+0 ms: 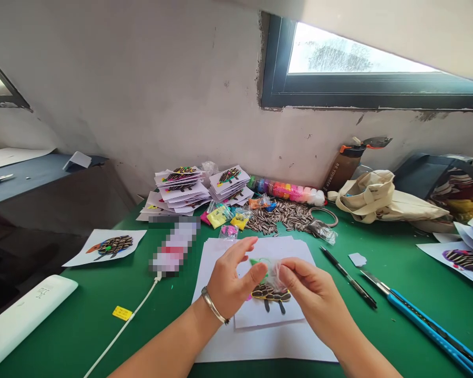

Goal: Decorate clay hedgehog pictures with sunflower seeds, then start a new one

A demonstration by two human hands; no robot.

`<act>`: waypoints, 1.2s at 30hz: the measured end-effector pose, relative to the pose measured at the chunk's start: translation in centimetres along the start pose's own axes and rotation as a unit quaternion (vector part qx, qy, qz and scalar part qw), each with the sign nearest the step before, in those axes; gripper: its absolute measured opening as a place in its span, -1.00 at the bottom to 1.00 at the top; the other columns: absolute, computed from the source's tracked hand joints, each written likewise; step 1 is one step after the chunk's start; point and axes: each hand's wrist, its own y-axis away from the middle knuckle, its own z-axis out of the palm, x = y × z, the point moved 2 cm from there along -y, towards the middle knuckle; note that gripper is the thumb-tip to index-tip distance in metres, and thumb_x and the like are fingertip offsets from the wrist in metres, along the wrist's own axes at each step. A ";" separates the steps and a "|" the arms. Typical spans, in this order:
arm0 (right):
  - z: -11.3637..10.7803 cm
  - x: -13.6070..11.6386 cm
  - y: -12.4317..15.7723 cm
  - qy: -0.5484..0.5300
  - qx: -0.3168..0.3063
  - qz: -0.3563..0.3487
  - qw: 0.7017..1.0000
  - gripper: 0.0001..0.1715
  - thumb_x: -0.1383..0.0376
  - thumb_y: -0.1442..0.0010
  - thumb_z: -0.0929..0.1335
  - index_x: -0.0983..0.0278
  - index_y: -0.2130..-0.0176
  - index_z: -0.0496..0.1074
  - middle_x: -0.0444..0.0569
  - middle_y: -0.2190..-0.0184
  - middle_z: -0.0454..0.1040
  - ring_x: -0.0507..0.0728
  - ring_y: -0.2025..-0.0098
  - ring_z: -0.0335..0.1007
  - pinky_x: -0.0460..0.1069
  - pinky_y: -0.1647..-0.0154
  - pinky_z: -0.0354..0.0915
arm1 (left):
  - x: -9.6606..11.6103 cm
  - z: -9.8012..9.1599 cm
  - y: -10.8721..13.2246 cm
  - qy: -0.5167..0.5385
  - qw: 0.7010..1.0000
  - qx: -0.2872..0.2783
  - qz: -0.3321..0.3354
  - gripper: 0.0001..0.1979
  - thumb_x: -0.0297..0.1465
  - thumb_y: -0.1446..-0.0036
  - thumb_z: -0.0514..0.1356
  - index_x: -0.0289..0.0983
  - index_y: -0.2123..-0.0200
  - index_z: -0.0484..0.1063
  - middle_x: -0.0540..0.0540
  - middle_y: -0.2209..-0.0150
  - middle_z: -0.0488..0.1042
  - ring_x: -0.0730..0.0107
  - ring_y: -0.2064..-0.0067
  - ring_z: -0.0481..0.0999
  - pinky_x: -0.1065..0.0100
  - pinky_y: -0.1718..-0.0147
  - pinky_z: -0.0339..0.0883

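Note:
My left hand [232,278] and my right hand [309,294] meet over a white card [260,312] on a stack of white paper [236,344]. Between their fingertips they pinch a small clear plastic bag [274,273] with a bit of green clay [257,262] at its left edge. On the card under the hands lies a hedgehog picture made of sunflower seeds [270,294], partly hidden by my fingers. A metal bracelet [213,306] circles my left wrist.
A pile of sunflower seeds [284,216], small bags of coloured clay [224,216], a row of clay pots [289,191] and stacks of finished cards [181,189] lie behind. A black pen [349,277] and blue cutter [425,320] lie right. White power bank [23,315] and cable [130,320] left.

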 end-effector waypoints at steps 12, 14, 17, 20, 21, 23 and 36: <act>0.9 -0.1 -0.2 -0.112 -0.179 0.103 0.972 -0.85 0.25 -0.06 0.33 0.30 0.40 0.41 -0.13 0.52 0.34 0.00 0.47 0.17 -0.12 0.48 0.12 | -0.7 0.8 -0.5 0.111 0.977 -0.082 -0.163 -0.66 -0.15 0.10 0.30 -0.34 0.43 0.44 0.04 0.64 0.33 0.57 0.68 0.24 0.48 0.72 0.13; 1.3 -0.2 -0.2 -0.120 -0.177 0.091 0.973 -0.83 0.23 -0.07 0.33 0.30 0.39 0.43 -0.11 0.49 0.37 0.02 0.44 0.21 -0.11 0.43 0.17 | -0.8 0.6 -0.5 0.104 0.978 -0.080 -0.161 -0.64 -0.14 0.09 0.29 -0.33 0.37 0.45 0.04 0.63 0.34 0.57 0.69 0.25 0.49 0.72 0.14; 1.2 -0.2 -0.5 -0.159 -0.138 0.081 0.974 -0.76 0.20 -0.12 0.28 0.29 0.46 0.41 -0.10 0.48 0.39 0.03 0.42 0.26 -0.07 0.36 0.23 | -1.2 0.4 -0.7 0.151 0.971 -0.068 -0.174 -0.56 -0.10 0.08 0.28 -0.30 0.22 0.41 0.05 0.59 0.36 0.54 0.68 0.31 0.48 0.72 0.17; 0.3 0.1 -0.9 -0.189 -0.088 0.094 0.974 -0.76 0.23 -0.13 0.27 0.30 0.48 0.40 -0.11 0.50 0.37 0.02 0.43 0.27 -0.07 0.37 0.24 | -1.5 0.4 -0.9 0.214 0.954 -0.078 -0.193 -0.63 -0.14 0.08 0.30 -0.30 0.32 0.39 0.03 0.55 0.40 0.54 0.64 0.36 0.49 0.69 0.23; 0.1 0.3 -1.0 -0.190 -0.083 0.100 0.973 -0.80 0.26 -0.12 0.28 0.31 0.44 0.41 -0.11 0.50 0.37 0.01 0.43 0.27 -0.08 0.37 0.24 | -1.5 0.5 -1.0 0.220 0.952 -0.083 -0.195 -0.67 -0.16 0.08 0.31 -0.31 0.39 0.38 0.02 0.55 0.40 0.54 0.63 0.36 0.49 0.68 0.23; -0.2 0.4 -1.0 -0.192 -0.086 0.117 0.971 -0.82 0.30 -0.08 0.31 0.29 0.27 0.44 -0.13 0.49 0.38 0.00 0.44 0.27 -0.08 0.38 0.24 | -1.4 0.5 -1.1 0.208 0.955 -0.092 -0.192 -0.69 -0.20 0.09 0.32 -0.32 0.49 0.36 0.01 0.57 0.40 0.53 0.63 0.37 0.49 0.68 0.23; -0.3 0.3 -0.7 -0.187 -0.151 0.091 0.967 -0.80 0.21 -0.10 0.35 0.32 0.39 0.46 -0.10 0.48 0.39 -0.01 0.46 0.24 -0.10 0.43 0.21 | -1.7 0.4 -1.1 0.143 0.968 -0.111 -0.172 -0.65 -0.13 0.05 0.27 -0.34 0.44 0.41 0.06 0.63 0.31 0.60 0.67 0.21 0.52 0.71 0.06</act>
